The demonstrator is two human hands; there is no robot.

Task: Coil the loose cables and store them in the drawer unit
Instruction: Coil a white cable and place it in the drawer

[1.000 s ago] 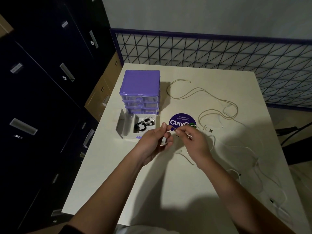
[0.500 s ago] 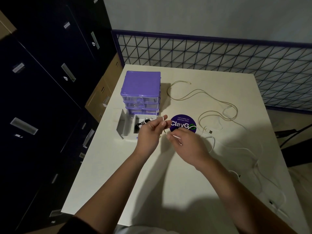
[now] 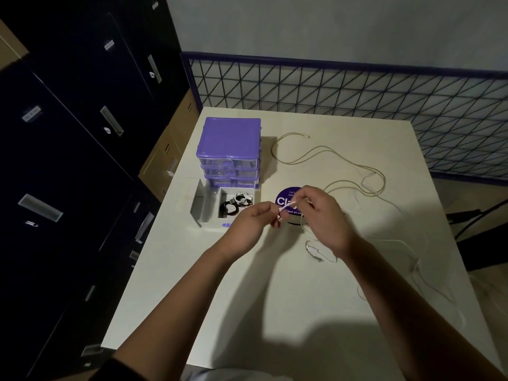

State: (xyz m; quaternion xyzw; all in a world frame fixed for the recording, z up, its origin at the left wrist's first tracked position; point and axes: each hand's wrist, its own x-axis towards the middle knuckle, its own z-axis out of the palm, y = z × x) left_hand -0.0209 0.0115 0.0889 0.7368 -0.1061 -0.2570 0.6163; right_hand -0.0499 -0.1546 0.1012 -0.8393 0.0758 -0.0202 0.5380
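— Counted on the pale square table [image 3: 275, 298]?
— Two hands, one purple plastic drawer unit [image 3: 229, 149], two loose cables: thin white cable [image 3: 286, 209] and beige cable [image 3: 324, 158] trailing right.
— Inside the pulled-out white bottom drawer [image 3: 217, 210]?
— Coiled black and white cords [image 3: 236, 205], number unclear.
— Writing?
— Round purple sticker [image 3: 284, 198]: "Cla…", "Clean as yo…", partly hidden.
— Fingers?
— Left hand [image 3: 248, 225] and right hand [image 3: 323, 215] both pinching the white cable between fingertips, just above the sticker.
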